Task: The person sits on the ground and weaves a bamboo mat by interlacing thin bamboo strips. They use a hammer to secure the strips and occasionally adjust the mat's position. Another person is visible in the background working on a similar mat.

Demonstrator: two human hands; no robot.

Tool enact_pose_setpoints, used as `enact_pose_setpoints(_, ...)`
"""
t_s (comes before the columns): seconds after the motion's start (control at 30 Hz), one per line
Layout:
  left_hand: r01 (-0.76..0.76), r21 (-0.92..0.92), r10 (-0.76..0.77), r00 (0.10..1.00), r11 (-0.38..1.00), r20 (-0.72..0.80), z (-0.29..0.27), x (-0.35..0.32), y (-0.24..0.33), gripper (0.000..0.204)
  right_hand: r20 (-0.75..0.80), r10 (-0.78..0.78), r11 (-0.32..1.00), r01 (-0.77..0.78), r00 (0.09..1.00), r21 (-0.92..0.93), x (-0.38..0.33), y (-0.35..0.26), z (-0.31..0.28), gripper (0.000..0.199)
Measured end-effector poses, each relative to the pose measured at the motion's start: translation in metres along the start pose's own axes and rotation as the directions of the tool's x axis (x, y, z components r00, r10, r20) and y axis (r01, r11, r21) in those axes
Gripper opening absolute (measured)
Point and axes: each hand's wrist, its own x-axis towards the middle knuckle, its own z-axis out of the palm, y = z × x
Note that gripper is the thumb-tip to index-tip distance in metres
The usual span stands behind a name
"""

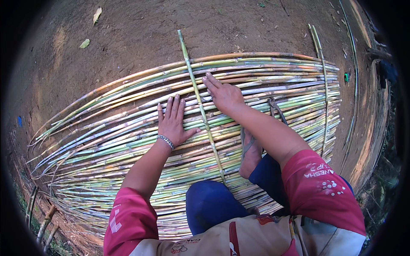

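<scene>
From my feed I see the canes [183,166] laid side by side on the brown ground [141,30], spreading apart at the upper left and packed closer toward the right; a crosswise stick [197,92] lies over them between the two hands, with two thinner sticks [326,94] across their right end; the left hand [174,117] lies open, palm down on the canes, fingers apart and gripping nothing; the right hand [226,96] is just right of the crosswise stick, two fingers reaching forward, the others bent, and I cannot fairly tell whether it pinches anything; a dark tool [272,101], perhaps pliers, shows beside the right forearm [273,132]; a sandalled foot [249,160] rests on the canes.
</scene>
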Motion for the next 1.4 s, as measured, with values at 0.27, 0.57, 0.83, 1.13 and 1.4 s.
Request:
enact_pose_setpoints(0.27,0.024,0.077,-0.014,0.993,0.997,-0.119,-0.018,0.039,-0.019,0.112,-0.110,-0.096,0.995,0.093,0.989,-0.031,-0.007,0.008,0.010,0.060)
enact_pose_setpoints(0.57,0.055,0.031,-0.055,0.998,0.998,-0.013,-0.025,0.030,-0.018,0.122,-0.304,-0.054,0.987,0.097,0.951,0.128,0.009,0.009,-0.019,0.042)
enact_pose_setpoints(0.83,0.057,0.024,-0.056,0.997,0.998,-0.059,-0.019,0.030,-0.020,0.119,-0.407,-0.006,0.992,0.056,0.914,0.109,0.041,0.006,-0.012,0.025)
enact_pose_setpoints(1.13,0.046,0.004,-0.046,0.997,0.999,-0.063,-0.021,0.032,-0.018,0.123,-0.334,0.016,0.985,0.043,0.942,0.170,0.047,0.009,-0.015,0.035)
enact_pose_setpoints(1.4,0.024,-0.037,-0.026,0.998,0.999,-0.055,-0.019,0.026,-0.017,0.108,-0.357,-0.010,0.998,0.032,0.934,0.056,0.029,0.003,0.003,0.046)
